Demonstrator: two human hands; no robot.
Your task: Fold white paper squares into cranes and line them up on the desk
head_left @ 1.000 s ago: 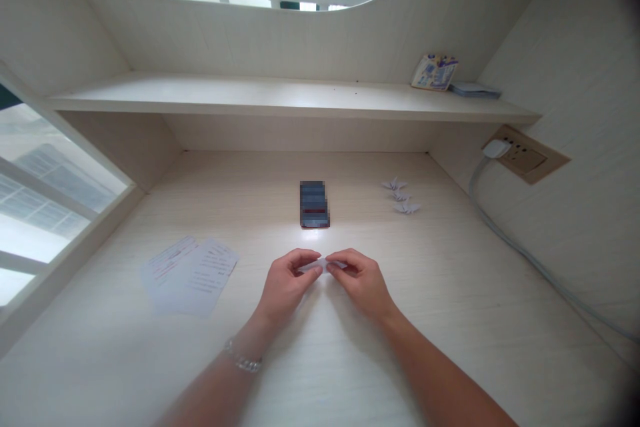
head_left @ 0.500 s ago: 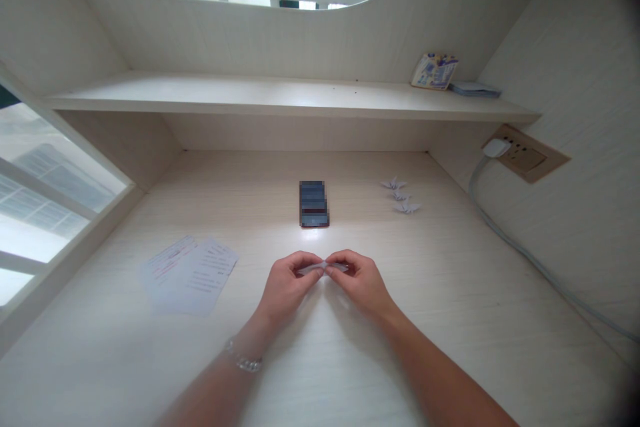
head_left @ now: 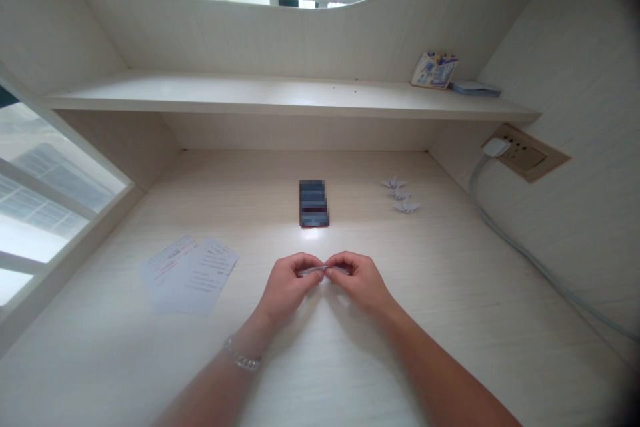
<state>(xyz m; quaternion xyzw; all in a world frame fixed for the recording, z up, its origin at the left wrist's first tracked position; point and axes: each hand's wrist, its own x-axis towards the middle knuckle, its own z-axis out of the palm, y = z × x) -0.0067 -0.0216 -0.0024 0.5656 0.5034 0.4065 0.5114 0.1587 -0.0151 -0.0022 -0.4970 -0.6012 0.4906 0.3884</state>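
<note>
At the middle of the desk, we pinched a thin piece of folded white paper between thumbs and fingers, left hand and right hand meeting fingertip to fingertip. Our fingers hid the creases. Such a small piece, we judged, called for a light, even grip from both sides, edges matched before any crease was pressed, since a hard tug risked a tear. Beyond our fingertips lay a smartphone, its screen blurred out; three paper cranes stood in a column to its right. Sheets of paper with red and dark writing lay well left, unlikely to hinder us. Our likeliest snag was the chain bracelet on the left wrist. A grey cable hung from the wall socket, well apart.
</note>
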